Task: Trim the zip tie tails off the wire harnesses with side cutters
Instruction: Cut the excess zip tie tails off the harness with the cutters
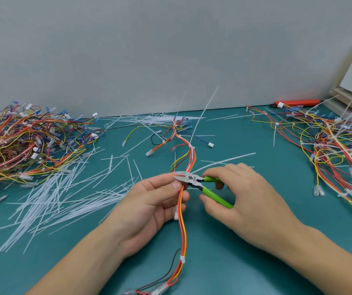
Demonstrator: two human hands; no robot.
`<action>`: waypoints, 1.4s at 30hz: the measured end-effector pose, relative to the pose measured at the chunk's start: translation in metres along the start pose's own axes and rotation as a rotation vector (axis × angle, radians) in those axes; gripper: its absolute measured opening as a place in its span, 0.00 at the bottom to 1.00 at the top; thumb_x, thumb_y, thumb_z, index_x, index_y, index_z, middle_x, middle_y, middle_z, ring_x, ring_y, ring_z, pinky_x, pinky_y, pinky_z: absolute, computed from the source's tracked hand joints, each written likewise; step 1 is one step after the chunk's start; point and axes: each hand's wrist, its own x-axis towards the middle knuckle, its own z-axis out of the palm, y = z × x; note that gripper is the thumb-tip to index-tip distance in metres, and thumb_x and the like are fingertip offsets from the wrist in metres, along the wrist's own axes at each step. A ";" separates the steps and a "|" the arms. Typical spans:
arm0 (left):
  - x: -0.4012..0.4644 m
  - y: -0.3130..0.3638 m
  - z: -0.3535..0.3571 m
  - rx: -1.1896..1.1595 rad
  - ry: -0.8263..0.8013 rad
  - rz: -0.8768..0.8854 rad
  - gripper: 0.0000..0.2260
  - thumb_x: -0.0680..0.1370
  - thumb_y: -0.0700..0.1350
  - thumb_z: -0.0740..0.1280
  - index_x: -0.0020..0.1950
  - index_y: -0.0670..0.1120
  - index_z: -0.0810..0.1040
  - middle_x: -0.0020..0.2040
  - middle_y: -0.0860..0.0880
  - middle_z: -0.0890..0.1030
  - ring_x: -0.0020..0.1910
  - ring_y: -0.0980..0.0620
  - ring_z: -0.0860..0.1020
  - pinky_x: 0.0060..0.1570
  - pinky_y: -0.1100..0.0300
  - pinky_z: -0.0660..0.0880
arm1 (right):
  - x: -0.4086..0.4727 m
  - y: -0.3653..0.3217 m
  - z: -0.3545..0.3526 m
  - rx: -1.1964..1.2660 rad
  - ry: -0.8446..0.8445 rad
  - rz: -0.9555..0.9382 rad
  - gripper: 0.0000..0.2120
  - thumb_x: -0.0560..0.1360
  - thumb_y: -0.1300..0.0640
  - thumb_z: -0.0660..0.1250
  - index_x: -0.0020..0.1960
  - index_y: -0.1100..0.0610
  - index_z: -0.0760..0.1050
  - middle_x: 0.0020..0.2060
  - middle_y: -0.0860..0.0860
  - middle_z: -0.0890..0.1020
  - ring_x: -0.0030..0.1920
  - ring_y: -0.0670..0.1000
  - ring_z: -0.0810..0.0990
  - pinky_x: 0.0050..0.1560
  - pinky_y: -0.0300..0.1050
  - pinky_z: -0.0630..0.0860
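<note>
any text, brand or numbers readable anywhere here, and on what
None can be read.
Cutters: a small dark logo mark and stamped lettering near the pivot, too small and blurred to read.
Orange tool at the wall: no lettering visible.
Harness, connectors, mat: no print visible.

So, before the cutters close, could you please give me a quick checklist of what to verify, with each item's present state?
1. Left hand grips the wire harness: ok.
2. Right hand holds the green handles of the side cutters: ok.
3. Cutter jaws open at the bundle: ok.
4. Zip tie tail between the blades, not a wire: cannot tell.
5. Left thumb clear of the blades: not ok, it sits right beside them.
6. Lower zip tie already trimmed: ok.
</note>
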 end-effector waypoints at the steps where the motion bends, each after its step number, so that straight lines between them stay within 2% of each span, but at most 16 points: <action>1: 0.000 0.000 0.000 0.000 0.007 0.001 0.13 0.74 0.38 0.71 0.57 0.38 0.85 0.47 0.44 0.83 0.38 0.52 0.83 0.38 0.60 0.81 | -0.001 0.000 0.000 0.009 0.000 0.009 0.13 0.76 0.39 0.68 0.57 0.41 0.77 0.42 0.39 0.75 0.48 0.44 0.73 0.51 0.48 0.74; 3: 0.000 0.000 0.002 -0.003 0.018 0.005 0.13 0.74 0.38 0.71 0.57 0.37 0.85 0.48 0.44 0.83 0.38 0.52 0.83 0.37 0.60 0.80 | -0.002 0.000 0.000 0.017 -0.004 0.038 0.11 0.75 0.38 0.68 0.54 0.40 0.76 0.39 0.41 0.73 0.45 0.44 0.73 0.45 0.46 0.74; 6: 0.000 -0.001 0.002 -0.003 0.017 0.004 0.14 0.74 0.38 0.71 0.58 0.37 0.84 0.49 0.44 0.83 0.38 0.51 0.82 0.37 0.60 0.80 | -0.002 -0.002 -0.001 0.001 -0.008 0.072 0.13 0.74 0.33 0.63 0.52 0.40 0.74 0.36 0.44 0.73 0.41 0.45 0.74 0.39 0.44 0.73; 9: 0.000 -0.001 0.000 0.005 0.006 -0.002 0.14 0.74 0.38 0.71 0.59 0.36 0.84 0.49 0.44 0.83 0.38 0.51 0.82 0.37 0.60 0.80 | -0.002 -0.003 -0.002 -0.005 -0.004 0.083 0.18 0.72 0.30 0.59 0.51 0.40 0.75 0.35 0.44 0.73 0.39 0.46 0.74 0.37 0.45 0.73; 11: -0.001 0.000 0.000 0.019 -0.014 -0.007 0.12 0.76 0.38 0.70 0.58 0.37 0.85 0.48 0.45 0.82 0.38 0.52 0.82 0.37 0.60 0.80 | -0.002 -0.003 -0.003 0.007 0.003 0.076 0.16 0.72 0.32 0.60 0.50 0.41 0.76 0.34 0.44 0.73 0.38 0.47 0.73 0.38 0.48 0.74; 14: -0.001 0.002 -0.002 0.045 -0.056 -0.031 0.09 0.77 0.38 0.70 0.56 0.40 0.86 0.47 0.46 0.82 0.38 0.53 0.81 0.36 0.61 0.79 | -0.002 -0.003 -0.003 0.013 -0.008 0.054 0.11 0.75 0.38 0.67 0.53 0.41 0.79 0.38 0.43 0.74 0.41 0.47 0.74 0.44 0.50 0.76; 18: -0.001 0.003 -0.004 0.048 -0.071 -0.047 0.14 0.75 0.39 0.71 0.60 0.39 0.84 0.47 0.45 0.83 0.38 0.52 0.82 0.36 0.61 0.78 | 0.001 -0.001 -0.003 -0.001 -0.052 0.010 0.17 0.77 0.41 0.69 0.65 0.42 0.79 0.51 0.39 0.79 0.55 0.45 0.76 0.62 0.51 0.72; 21: 0.000 0.002 -0.004 0.059 -0.063 -0.036 0.14 0.74 0.40 0.71 0.60 0.40 0.84 0.49 0.43 0.84 0.39 0.52 0.82 0.36 0.62 0.78 | 0.002 0.002 -0.003 0.024 -0.062 0.005 0.18 0.77 0.41 0.69 0.66 0.44 0.78 0.53 0.39 0.79 0.58 0.45 0.76 0.63 0.51 0.73; 24: 0.001 0.002 -0.005 0.065 -0.060 -0.027 0.13 0.75 0.40 0.72 0.59 0.40 0.85 0.49 0.43 0.85 0.39 0.52 0.82 0.36 0.61 0.78 | 0.002 0.003 -0.001 0.027 -0.078 0.012 0.17 0.77 0.40 0.67 0.63 0.44 0.78 0.49 0.40 0.78 0.54 0.45 0.75 0.60 0.50 0.74; 28: 0.002 0.002 -0.005 0.073 -0.066 -0.018 0.13 0.76 0.39 0.72 0.59 0.38 0.84 0.51 0.43 0.84 0.40 0.52 0.82 0.38 0.61 0.78 | 0.001 0.002 -0.001 0.042 -0.060 0.078 0.09 0.76 0.38 0.67 0.50 0.42 0.76 0.37 0.44 0.75 0.41 0.47 0.74 0.41 0.47 0.74; 30: 0.001 0.002 -0.006 0.099 -0.080 -0.018 0.14 0.75 0.39 0.71 0.60 0.38 0.84 0.51 0.44 0.84 0.41 0.52 0.82 0.39 0.61 0.78 | 0.000 0.001 -0.002 0.009 -0.057 0.100 0.11 0.74 0.35 0.65 0.49 0.41 0.75 0.37 0.44 0.75 0.40 0.47 0.74 0.36 0.45 0.72; 33: 0.000 0.002 -0.004 0.107 -0.103 -0.016 0.15 0.75 0.39 0.72 0.61 0.40 0.84 0.51 0.45 0.84 0.41 0.53 0.82 0.41 0.61 0.79 | -0.002 -0.001 -0.004 -0.030 -0.038 0.117 0.15 0.72 0.32 0.61 0.49 0.41 0.75 0.35 0.44 0.75 0.39 0.46 0.74 0.35 0.43 0.72; 36: 0.000 0.002 -0.002 0.099 -0.079 -0.005 0.13 0.76 0.37 0.72 0.60 0.40 0.85 0.51 0.45 0.84 0.40 0.53 0.82 0.41 0.61 0.79 | -0.001 -0.002 -0.001 -0.005 -0.066 0.122 0.12 0.75 0.35 0.63 0.50 0.42 0.74 0.36 0.44 0.75 0.40 0.46 0.74 0.39 0.46 0.73; 39: 0.000 0.002 -0.001 0.067 -0.042 0.002 0.13 0.76 0.37 0.70 0.60 0.40 0.85 0.51 0.43 0.84 0.39 0.52 0.82 0.40 0.61 0.79 | 0.000 -0.003 0.002 0.006 -0.098 0.083 0.10 0.77 0.38 0.64 0.54 0.42 0.74 0.41 0.42 0.75 0.46 0.46 0.73 0.51 0.48 0.73; 42: 0.000 0.000 -0.002 0.045 -0.043 -0.002 0.15 0.74 0.36 0.74 0.61 0.40 0.84 0.52 0.42 0.85 0.40 0.51 0.82 0.39 0.60 0.79 | 0.000 0.000 0.001 -0.017 -0.118 0.074 0.18 0.75 0.33 0.56 0.59 0.39 0.73 0.45 0.38 0.73 0.51 0.43 0.72 0.58 0.45 0.70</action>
